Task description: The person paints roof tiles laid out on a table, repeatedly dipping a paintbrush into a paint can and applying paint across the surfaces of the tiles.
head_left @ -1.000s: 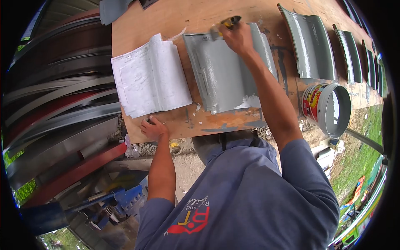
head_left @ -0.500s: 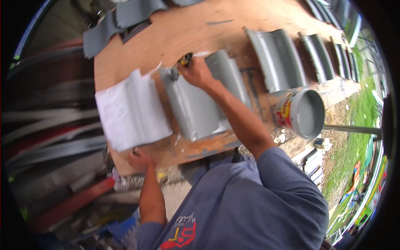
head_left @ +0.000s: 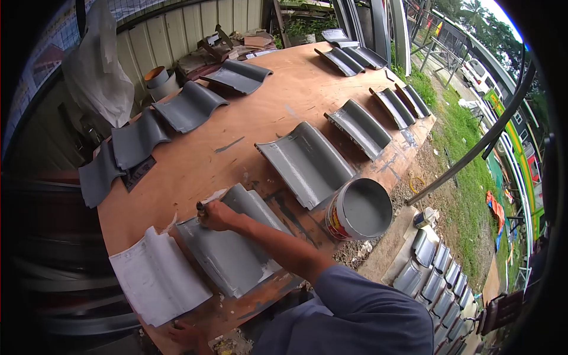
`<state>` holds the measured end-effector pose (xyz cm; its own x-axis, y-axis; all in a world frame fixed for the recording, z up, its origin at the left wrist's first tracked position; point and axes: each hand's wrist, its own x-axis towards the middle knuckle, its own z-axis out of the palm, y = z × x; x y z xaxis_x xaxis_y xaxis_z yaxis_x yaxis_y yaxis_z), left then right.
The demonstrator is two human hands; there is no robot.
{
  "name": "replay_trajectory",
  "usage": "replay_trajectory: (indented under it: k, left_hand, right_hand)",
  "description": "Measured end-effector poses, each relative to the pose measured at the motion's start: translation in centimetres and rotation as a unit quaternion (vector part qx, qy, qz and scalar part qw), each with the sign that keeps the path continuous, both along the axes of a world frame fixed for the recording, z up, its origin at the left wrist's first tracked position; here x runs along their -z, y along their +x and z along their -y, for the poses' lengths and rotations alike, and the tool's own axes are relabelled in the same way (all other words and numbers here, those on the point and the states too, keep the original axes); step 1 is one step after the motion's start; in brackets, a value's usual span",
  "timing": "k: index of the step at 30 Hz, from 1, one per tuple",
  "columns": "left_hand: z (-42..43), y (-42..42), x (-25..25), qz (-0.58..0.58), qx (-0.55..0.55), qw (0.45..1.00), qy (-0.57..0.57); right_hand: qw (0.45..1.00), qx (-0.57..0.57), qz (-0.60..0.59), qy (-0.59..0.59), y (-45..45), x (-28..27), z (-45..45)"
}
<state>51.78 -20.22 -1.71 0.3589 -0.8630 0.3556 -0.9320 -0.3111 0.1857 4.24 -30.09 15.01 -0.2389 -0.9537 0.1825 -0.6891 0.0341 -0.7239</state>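
My right hand (head_left: 218, 215) is closed around a paintbrush (head_left: 202, 209), its dark handle end poking out past my fingers and its bristles hidden. It is over the far part of a roof tile (head_left: 228, 257) wet with grey paint, with some white showing at its near right corner. Left of that tile lies an unpainted white roof tile (head_left: 155, 278). My left hand (head_left: 182, 332) rests at the near table edge below the white tile, in shadow, holding nothing I can see. A bucket of grey paint (head_left: 365, 210) stands to the right on the table edge.
Several grey-painted tiles (head_left: 305, 163) line the plywood table (head_left: 195, 160), along its right side and far left edge. More tiles (head_left: 435, 290) lie on the ground at right, near a small can (head_left: 425, 217). A metal pole (head_left: 461, 160) slants across the right.
The view has tilted up and shows more of the table and yard. My right hand still grips the brush at the far part of the same tile; my left stays by the table edge.
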Motion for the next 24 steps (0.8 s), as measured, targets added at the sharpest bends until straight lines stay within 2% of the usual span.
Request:
replay_trajectory:
  k: [2, 4, 6, 8, 10, 12, 14, 18, 20, 21, 24]
  left_hand:
    - [0.3, 0.6, 0.9, -0.003, -0.001, 1.000, -0.007]
    - [0.1, 0.3, 0.6, -0.008, -0.003, 1.000, -0.012]
    - [0.0, -0.6, -0.9, -0.024, -0.003, 1.000, 0.002]
    - [-0.1, 0.0, 0.2, -0.013, 0.005, 1.000, -0.011]
    - [0.5, 0.2, 0.9, -0.002, 0.010, 0.999, -0.032]
    - [0.4, 0.6, 1.6, 0.004, 0.015, 0.998, -0.061]
    - [0.9, 1.2, 2.2, 0.005, 0.013, 0.999, -0.052]
    - [0.1, -0.9, -0.2, -0.014, -0.008, 0.999, -0.033]
    - [-0.1, -1.4, -1.3, -0.021, -0.022, 0.999, 0.020]
    - [0.7, 1.0, 2.9, -0.020, 0.023, 0.998, -0.050]
    - [0.0, -1.2, -0.8, -0.022, -0.008, 1.000, -0.016]
  right_hand:
    - [0.996, -0.076, 0.035, 0.008, -0.9, -1.2, -1.0]
    - [0.996, -0.067, 0.062, 0.024, -1.0, -1.5, -1.6]
    - [0.987, -0.016, 0.027, -0.155, -1.1, -0.4, -2.1]
    - [0.989, -0.039, 0.013, -0.139, -1.0, 2.0, -2.2]
    - [0.989, -0.064, 0.000, -0.130, -0.5, 2.1, -2.6]
    - [0.993, -0.112, -0.015, -0.043, 0.3, 2.2, -4.0]
    - [0.990, -0.140, -0.019, -0.027, 0.4, 2.2, -6.0]
    - [0.975, -0.219, -0.029, -0.040, 2.1, 2.2, -13.7]
    - [0.973, -0.225, 0.006, -0.045, 3.0, 2.6, -17.8]
    - [0.972, -0.234, 0.007, -0.015, 3.1, 2.0, -19.7]
    - [0.972, -0.232, 0.023, 0.031, 3.5, 1.7, -23.7]
